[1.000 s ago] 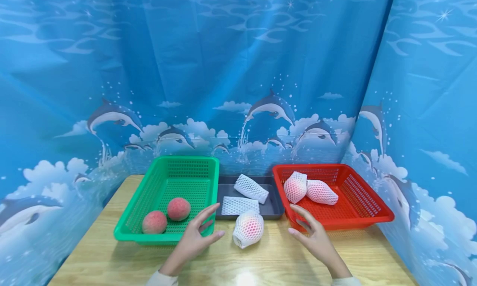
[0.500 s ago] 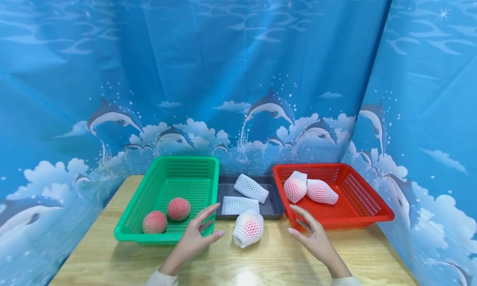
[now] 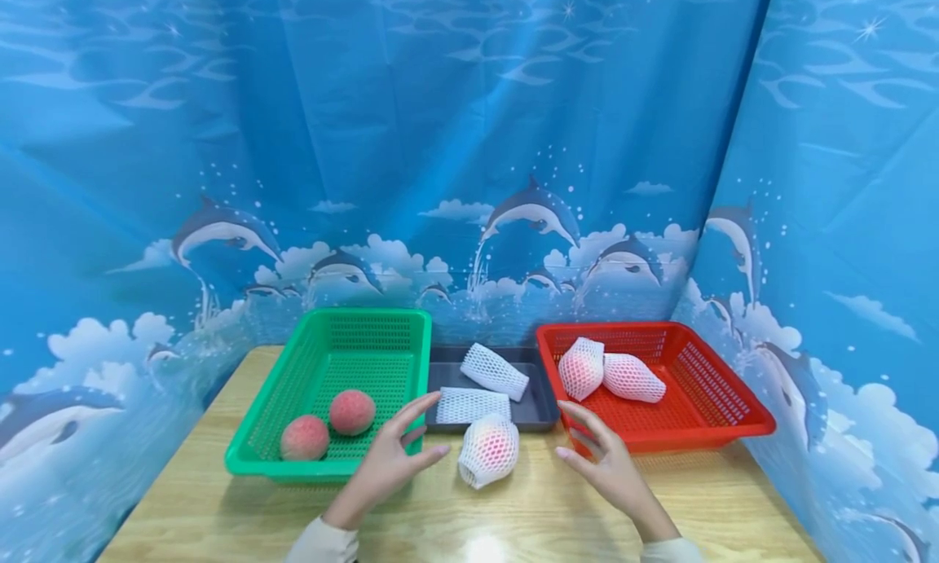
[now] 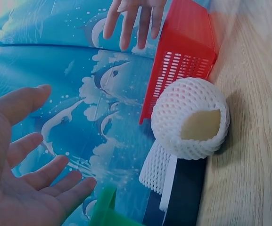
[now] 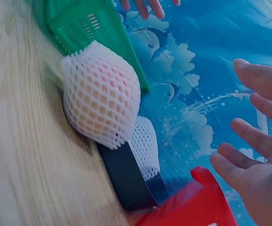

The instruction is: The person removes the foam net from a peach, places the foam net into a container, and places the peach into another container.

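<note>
A peach in a white foam net sleeve (image 3: 489,450) rests on the table between my two hands, touched by neither. My left hand (image 3: 391,457) hovers to its left, fingers spread and relaxed, near the corner of the green basket (image 3: 249,465). On the other side my right hand (image 3: 603,465) is held the same way, beside the red basket (image 3: 704,442). In the left wrist view the sleeve's open end shows pale fruit (image 4: 201,125) inside. The right wrist view shows the netted peach (image 5: 102,96) from its other side, with pink skin through the mesh.
Two bare peaches (image 3: 352,411) lie in the green basket. Two netted peaches (image 3: 634,378) lie in the red one. Between the baskets, a dark tray (image 3: 543,408) holds two foam net sleeves (image 3: 495,371). A dolphin-printed curtain (image 3: 469,180) stands behind the wooden table (image 3: 411,530).
Both hands have shifted slightly inward toward the netted peach in the last half second. The peach, baskets and tray have stayed in place.
</note>
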